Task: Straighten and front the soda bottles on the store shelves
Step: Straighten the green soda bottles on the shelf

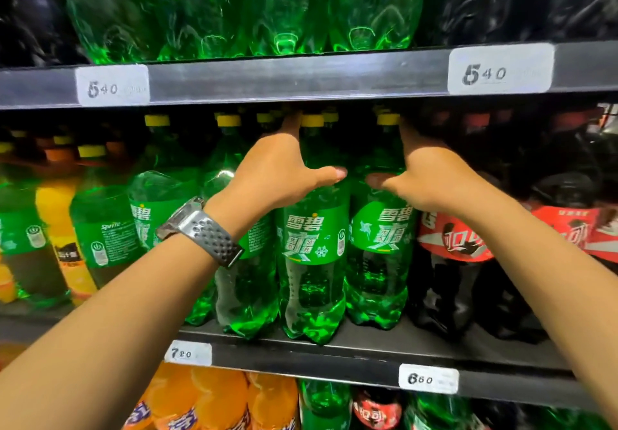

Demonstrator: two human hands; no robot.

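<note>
Two green soda bottles with yellow caps stand side by side at the front of the middle shelf (361, 359). My left hand (277, 168) holds the left green bottle (312, 282) at its shoulder, thumb across the front and fingers reaching behind the neck. In the same way, my right hand (431, 178) holds the right green bottle (378, 269). Both bottles are upright with their labels facing out. More green bottles (160, 202) stand to the left, some with labels turned sideways.
Dark cola bottles with red labels (451, 242) stand just right of my right hand. Orange soda bottles (57, 215) are at far left. The upper shelf rail (301, 76) hangs close above the caps, with large green bottles on it. Orange soda bottles (214, 399) fill the lower shelf.
</note>
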